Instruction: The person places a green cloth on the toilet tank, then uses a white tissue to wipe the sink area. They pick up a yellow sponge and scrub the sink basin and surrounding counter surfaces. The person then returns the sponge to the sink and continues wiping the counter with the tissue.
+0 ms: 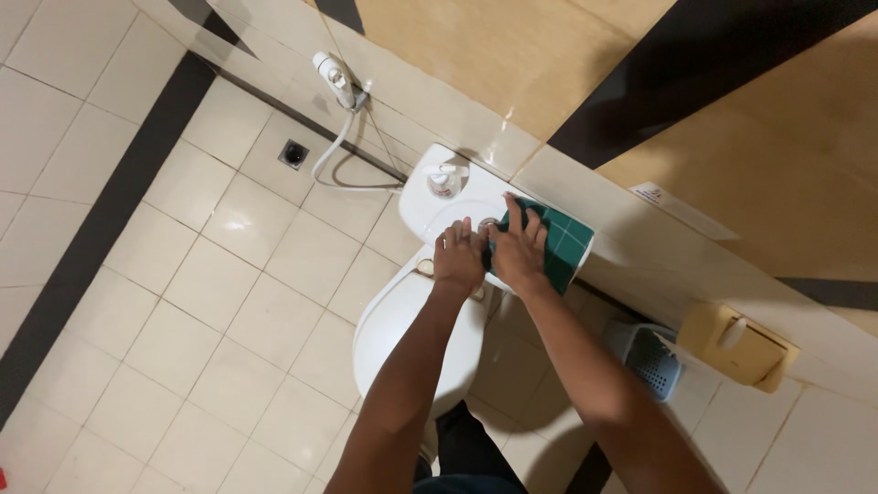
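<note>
Pressing our right hand (pixel 518 249) flat on the green cloth (pixel 556 245) atop the toilet tank (pixel 437 209), left hand (pixel 457 261) open alongside, we judged firm, overlapping strokes best.

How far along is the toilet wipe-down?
Done: the toilet lid is closed; whether it has been wiped cannot be told. In hand: the right hand presses a green cloth on the cistern top, and the left hand rests beside it near the flush button. Left: the far side of the cistern top, where a small pump bottle stands, is not under the cloth.
</note>
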